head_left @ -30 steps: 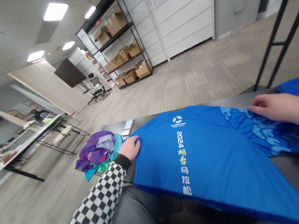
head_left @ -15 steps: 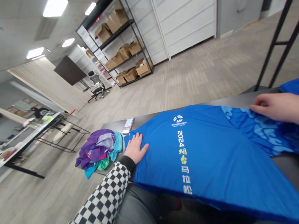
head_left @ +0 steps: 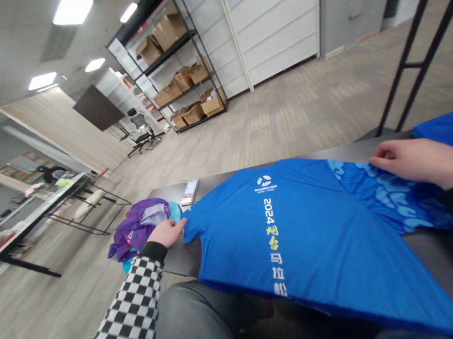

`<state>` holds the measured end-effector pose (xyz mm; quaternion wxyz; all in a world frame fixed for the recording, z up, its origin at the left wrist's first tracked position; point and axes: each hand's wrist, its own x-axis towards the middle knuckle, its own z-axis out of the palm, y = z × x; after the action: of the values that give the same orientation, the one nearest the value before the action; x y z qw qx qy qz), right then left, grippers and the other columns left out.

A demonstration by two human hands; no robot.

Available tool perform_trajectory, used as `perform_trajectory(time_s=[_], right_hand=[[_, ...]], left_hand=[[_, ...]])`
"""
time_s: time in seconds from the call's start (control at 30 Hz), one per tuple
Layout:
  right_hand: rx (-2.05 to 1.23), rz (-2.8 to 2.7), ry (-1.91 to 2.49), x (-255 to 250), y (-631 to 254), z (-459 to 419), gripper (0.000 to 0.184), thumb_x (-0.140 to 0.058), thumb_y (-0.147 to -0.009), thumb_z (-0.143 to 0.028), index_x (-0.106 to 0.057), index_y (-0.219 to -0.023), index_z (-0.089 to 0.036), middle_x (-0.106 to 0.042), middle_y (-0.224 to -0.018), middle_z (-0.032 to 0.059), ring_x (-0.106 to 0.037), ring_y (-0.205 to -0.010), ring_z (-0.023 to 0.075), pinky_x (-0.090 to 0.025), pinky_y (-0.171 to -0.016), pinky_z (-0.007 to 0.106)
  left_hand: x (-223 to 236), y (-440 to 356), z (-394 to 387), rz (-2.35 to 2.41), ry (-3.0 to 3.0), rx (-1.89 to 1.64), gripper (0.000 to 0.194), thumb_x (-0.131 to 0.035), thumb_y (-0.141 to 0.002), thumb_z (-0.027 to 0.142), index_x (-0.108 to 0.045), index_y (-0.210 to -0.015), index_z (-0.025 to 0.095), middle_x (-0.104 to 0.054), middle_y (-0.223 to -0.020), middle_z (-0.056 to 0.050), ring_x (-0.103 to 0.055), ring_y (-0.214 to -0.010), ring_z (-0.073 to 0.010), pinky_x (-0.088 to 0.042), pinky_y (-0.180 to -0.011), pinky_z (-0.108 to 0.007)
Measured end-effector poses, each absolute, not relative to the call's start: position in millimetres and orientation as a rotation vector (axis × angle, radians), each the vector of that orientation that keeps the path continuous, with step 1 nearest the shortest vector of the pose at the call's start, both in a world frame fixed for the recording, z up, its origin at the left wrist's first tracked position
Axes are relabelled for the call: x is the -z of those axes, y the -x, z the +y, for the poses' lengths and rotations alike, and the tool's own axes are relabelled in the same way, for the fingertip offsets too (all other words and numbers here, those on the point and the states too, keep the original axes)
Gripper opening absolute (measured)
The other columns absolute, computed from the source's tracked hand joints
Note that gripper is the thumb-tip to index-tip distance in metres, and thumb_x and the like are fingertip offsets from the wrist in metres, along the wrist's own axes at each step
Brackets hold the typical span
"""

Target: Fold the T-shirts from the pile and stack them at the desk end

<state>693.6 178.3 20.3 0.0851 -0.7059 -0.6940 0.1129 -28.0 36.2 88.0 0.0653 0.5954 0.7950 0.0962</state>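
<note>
A blue T-shirt (head_left: 235,235) with white and yellow printing lies spread over the dark table and hangs past its near edge. At the shirt's left sleeve, my left hand (head_left: 168,233) is closed, thumb and fingers pinching the sleeve's end. My right hand (head_left: 413,161) is curled over the wave-patterned right sleeve (head_left: 393,200), its fingertips gathered at the upper edge; the other fingers are partly hidden. A heap of purple and turquoise clothing (head_left: 134,226) sits beside my left hand, partly behind it.
A phone-like item with a blurred surface (head_left: 190,191) lies on the table (head_left: 176,262) beyond the left sleeve. More blue fabric (head_left: 450,129) is at the far right, near a black metal frame (head_left: 417,64). Shelves with cardboard boxes (head_left: 192,113) stand behind.
My left hand has gone from lying flat on the shirt to pinching the left sleeve's end, farther left. The sleeve now extends outward. My right hand stays at the right sleeve.
</note>
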Motion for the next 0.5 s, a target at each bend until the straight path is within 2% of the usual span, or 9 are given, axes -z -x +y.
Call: perform_trajectory(time_s=[0.07, 0.13, 0.27, 0.4, 0.5], right_hand=[[-0.333, -2.063, 2.111, -19.1, -694.2, 180.6, 0.037, -0.052, -0.093, -0.058, -0.07, -0.097, -0.026, -0.083, -0.093, 0.0126, -0.077, -0.084, 0.034, -0.055, -0.079, 0.044], [-0.319, -2.059, 2.103, -17.4, -695.4, 182.8, 0.035, -0.053, -0.092, -0.057, -0.069, -0.095, -0.026, -0.083, -0.09, 0.0122, -0.077, -0.083, 0.0347, -0.055, -0.077, 0.044], [-0.316, -2.041, 2.101, -14.7, -697.5, 184.0, 0.036, -0.055, -0.09, -0.06, -0.07, -0.095, -0.027, -0.083, -0.089, 0.0115, -0.077, -0.082, 0.0355, -0.056, -0.077, 0.045], [-0.332, -2.043, 2.098, -14.3, -698.1, 183.0, 0.037, -0.054, -0.091, -0.06, -0.07, -0.096, -0.027, -0.083, -0.092, 0.0115, -0.077, -0.085, 0.0356, -0.056, -0.081, 0.045], [-0.345, -2.045, 2.099, -13.7, -698.5, 184.5, 0.036, -0.054, -0.092, -0.059, -0.07, -0.097, -0.027, -0.083, -0.093, 0.0119, -0.077, -0.087, 0.0357, -0.056, -0.083, 0.046]], left_hand=[[-75.1, 29.9, 17.2, 2.35, -1.704, -0.352, 0.049, -0.077, -0.085, 0.063, -0.055, -0.058, 0.028, -0.055, -0.048, 0.0, -0.056, -0.051, -0.0218, -0.04, -0.058, -0.032], [-63.0, 27.1, 5.7, 2.297, -1.652, -0.504, 0.042, -0.08, -0.08, 0.056, -0.056, -0.061, 0.027, -0.057, -0.054, 0.002, -0.055, -0.055, -0.0201, -0.038, -0.059, -0.031], [-56.3, 23.0, 5.5, 2.299, -1.633, -0.727, 0.03, -0.074, -0.082, 0.049, -0.059, -0.069, 0.026, -0.059, -0.064, 0.002, -0.057, -0.064, -0.0196, -0.041, -0.066, -0.031], [-63.7, 25.8, 16.2, 2.251, -1.569, -0.952, 0.034, -0.073, -0.084, 0.057, -0.065, -0.083, 0.025, -0.064, -0.073, 0.001, -0.059, -0.07, -0.0191, -0.046, -0.071, -0.031], [-64.6, 25.3, 24.8, 2.07, -1.472, -1.094, 0.047, -0.077, -0.079, 0.068, -0.062, -0.088, 0.025, -0.061, -0.068, 0.004, -0.058, -0.064, -0.017, -0.045, -0.064, -0.029]])
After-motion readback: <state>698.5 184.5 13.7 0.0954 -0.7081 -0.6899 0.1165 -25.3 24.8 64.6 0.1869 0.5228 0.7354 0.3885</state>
